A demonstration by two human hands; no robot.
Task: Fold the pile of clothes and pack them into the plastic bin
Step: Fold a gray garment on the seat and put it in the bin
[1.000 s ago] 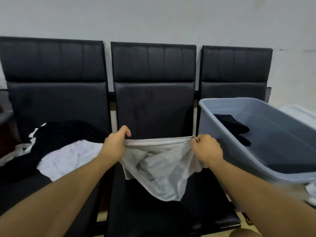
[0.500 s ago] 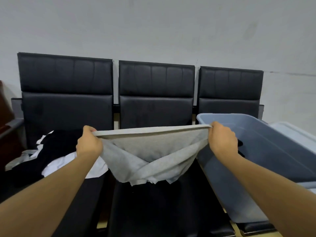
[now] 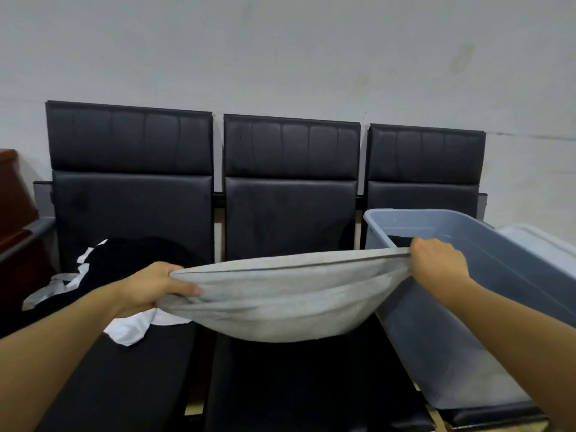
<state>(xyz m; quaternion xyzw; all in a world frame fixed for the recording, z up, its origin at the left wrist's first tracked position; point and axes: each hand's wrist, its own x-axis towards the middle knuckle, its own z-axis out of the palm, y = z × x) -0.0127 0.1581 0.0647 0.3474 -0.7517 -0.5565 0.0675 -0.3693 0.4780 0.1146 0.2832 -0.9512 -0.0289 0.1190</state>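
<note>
- Three black seats (image 3: pixel 290 213) in a row against a pale wall (image 3: pixel 280 51)
- Left hand (image 3: pixel 152 286) and right hand (image 3: pixel 438 263) raised apart, each gripping an end of one grey garment (image 3: pixel 280 294), stretched and sagging over the middle seat
- One pile (image 3: pixel 124 269) on the left seat, black and white
- One bin (image 3: pixel 467 307) on the right seat, something dark inside, perhaps clothing

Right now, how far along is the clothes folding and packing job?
Early. Done: one dark garment lies in the grey plastic bin. In hand: left hand and right hand stretch a grey cloth garment above the middle seat. Left: the black and white clothes pile.
</note>
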